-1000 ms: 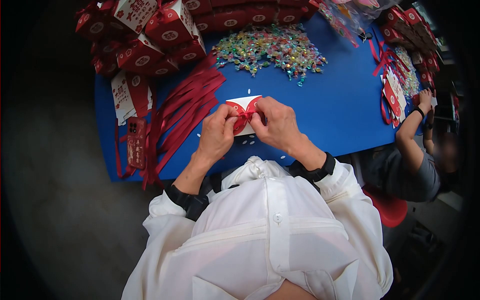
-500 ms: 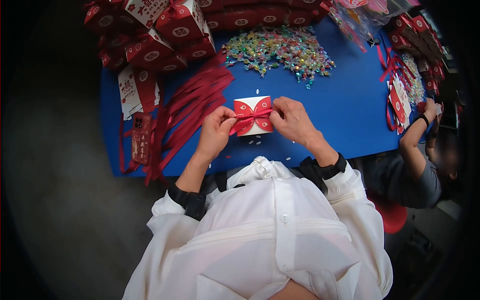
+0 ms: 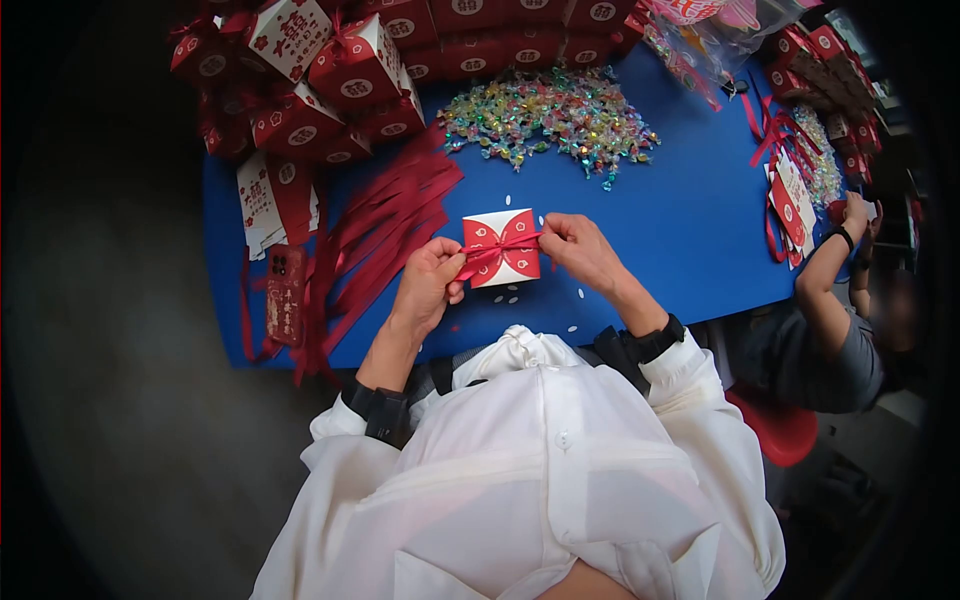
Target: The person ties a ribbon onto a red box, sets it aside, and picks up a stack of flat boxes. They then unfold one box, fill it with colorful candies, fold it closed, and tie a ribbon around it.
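Note:
A small red and white box [image 3: 515, 262] sits on the blue table, with a red ribbon [image 3: 500, 248] crossing its top and gathered at the middle. My left hand [image 3: 430, 280] pinches the ribbon at the box's left edge. On the right side, my right hand [image 3: 578, 250] has its fingers closed on the other end of the ribbon. Small white paper bits lie around the box.
Wrapped candies [image 3: 550, 118] lie beyond the box. Stacked red boxes [image 3: 362, 65] stand at the back left. Loose ribbons [image 3: 400, 215], flat cards [image 3: 262, 205] and a phone [image 3: 285, 295] lie left. At far right a co-worker's arm [image 3: 825, 270] reaches over the table edge.
The box has turned slightly and appears lower in the view. The ribbon is still between both hands, and its ends look pulled outward a little more. The view has shifted slightly.

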Motion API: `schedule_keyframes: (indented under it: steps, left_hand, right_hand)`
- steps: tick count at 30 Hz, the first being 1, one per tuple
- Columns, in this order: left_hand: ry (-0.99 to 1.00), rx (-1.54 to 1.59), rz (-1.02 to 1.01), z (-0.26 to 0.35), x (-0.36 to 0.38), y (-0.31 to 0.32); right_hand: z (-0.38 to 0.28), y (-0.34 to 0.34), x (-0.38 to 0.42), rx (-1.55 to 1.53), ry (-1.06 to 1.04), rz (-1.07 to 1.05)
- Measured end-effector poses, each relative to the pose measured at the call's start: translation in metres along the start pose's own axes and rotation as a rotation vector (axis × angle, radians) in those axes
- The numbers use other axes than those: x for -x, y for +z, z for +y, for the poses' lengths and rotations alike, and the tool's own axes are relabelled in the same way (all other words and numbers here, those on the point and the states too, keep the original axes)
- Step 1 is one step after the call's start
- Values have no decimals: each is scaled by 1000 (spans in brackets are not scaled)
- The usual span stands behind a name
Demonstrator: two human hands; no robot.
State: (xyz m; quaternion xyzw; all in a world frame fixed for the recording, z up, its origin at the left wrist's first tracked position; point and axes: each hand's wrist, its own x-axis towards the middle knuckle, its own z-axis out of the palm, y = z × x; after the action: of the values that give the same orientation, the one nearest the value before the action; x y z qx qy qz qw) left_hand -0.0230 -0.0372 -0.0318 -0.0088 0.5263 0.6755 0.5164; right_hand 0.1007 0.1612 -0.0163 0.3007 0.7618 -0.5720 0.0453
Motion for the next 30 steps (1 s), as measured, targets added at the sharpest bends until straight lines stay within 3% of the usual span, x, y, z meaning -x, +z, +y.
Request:
schedule_keyframes:
  steps: [5,7,9,11,13,15,19,23,24,29,30]
  left_hand:
    - [7,-72,-23,3,0,-4]
    - [124,-363,-5,7,-1,-6]
    - [164,-380,-71,12,-2,-16]
    - [368,-598,-175,25,2,-14]
    - [271,-789,-226,35,-2,-15]
    - [461,-1095,-350,35,-6,-8]
    - [466,-1135,-328,28,-17,-4]
    - [354,-971,-211,40,-3,-7]
    - [506,-958,-168,40,-3,-16]
    - [614,-776,161,51,23,-69]
    - [671,-890,268,58,33,-76]
  right_hand:
    - [-5,-3,2,-65,33,-2]
    - [-5,-7,3,-24,-3,-47]
    - [-10,-11,6,-40,15,-85]
    - [-13,-15,6,-53,30,-120]
    - [-11,-15,7,-137,45,-133]
    - [-11,-13,7,-132,34,-153]
    - [-5,-6,2,-133,4,-178]
    - [-17,-11,6,-230,65,-242]
    - [-14,-10,4,-248,36,-229]
    - [9,-4,-8,-260,35,-187]
    - [12,-4,-9,-259,36,-194]
